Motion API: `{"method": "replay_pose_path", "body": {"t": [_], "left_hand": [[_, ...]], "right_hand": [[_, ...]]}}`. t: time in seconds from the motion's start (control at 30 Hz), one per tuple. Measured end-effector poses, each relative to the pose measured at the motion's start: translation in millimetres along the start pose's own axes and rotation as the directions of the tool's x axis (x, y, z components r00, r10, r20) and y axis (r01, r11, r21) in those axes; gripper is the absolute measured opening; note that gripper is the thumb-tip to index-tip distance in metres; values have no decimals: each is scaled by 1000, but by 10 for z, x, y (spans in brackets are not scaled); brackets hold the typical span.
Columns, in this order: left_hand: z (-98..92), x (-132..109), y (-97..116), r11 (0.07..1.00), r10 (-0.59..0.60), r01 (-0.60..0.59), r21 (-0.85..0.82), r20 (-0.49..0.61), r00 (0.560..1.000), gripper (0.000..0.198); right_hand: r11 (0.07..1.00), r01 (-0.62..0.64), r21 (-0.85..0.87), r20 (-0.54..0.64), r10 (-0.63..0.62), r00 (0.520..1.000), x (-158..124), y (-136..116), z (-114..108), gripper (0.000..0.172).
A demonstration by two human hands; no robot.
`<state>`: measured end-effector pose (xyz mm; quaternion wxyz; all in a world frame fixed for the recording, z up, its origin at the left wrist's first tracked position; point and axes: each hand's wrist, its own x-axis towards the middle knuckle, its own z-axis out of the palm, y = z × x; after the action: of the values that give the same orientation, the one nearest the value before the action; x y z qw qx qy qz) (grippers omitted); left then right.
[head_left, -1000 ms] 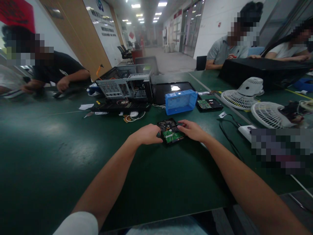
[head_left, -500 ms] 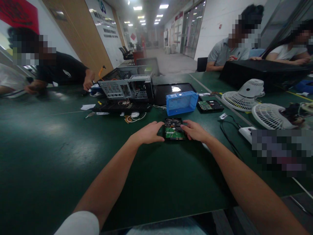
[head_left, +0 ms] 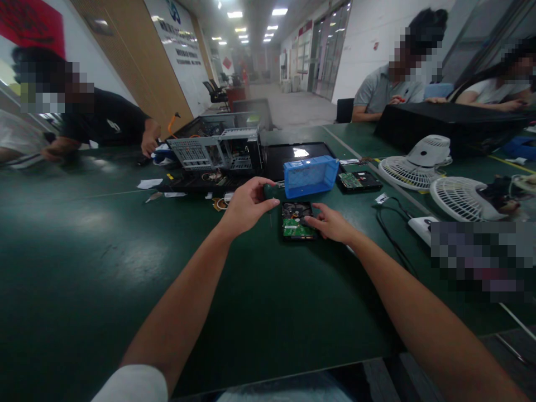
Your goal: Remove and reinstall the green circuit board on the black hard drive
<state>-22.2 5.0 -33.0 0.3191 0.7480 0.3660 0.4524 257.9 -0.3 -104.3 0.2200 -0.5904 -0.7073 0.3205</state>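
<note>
A hard drive point(head_left: 298, 228) lies flat on the green table, its green circuit board facing up. My right hand point(head_left: 330, 223) grips the drive's right side, the thumb over its top and the fingers along the edge. Left of the drive, raised a little above the table, my left hand point(head_left: 250, 205) pinches a screwdriver point(head_left: 270, 191) with a dark handle. Its thin shaft points down and stands apart from the drive. Just behind the drive, a blue plastic bin point(head_left: 312, 177) rests on its side, its opening toward me.
An opened computer case point(head_left: 213, 153) stands at back left, with loose cables before it. A second hard drive point(head_left: 360, 181) lies right of the bin. Farther right are white fans point(head_left: 412, 167), a power strip point(head_left: 422, 225) and a black cable point(head_left: 393, 234). Other people sit along both sides.
My left hand has moved up and left, away from the drive's left edge, and now has a screwdriver in its fingers. My right hand stays on the drive, its thumb slightly farther in.
</note>
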Motion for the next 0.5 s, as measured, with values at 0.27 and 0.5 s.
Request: {"method": "replay_pose_path", "body": {"t": [0.27,0.5], "left_hand": [[86,-18,-63,998,-18,21,52,-58,998,36],[141,-33,-104,994,-28,31,102,-24,999,34]], "right_hand": [[1000,13,-4,11,-13,1000,2,-2,6,82],[999,40,-28,0,-40,999,8,21,3,83]]}}
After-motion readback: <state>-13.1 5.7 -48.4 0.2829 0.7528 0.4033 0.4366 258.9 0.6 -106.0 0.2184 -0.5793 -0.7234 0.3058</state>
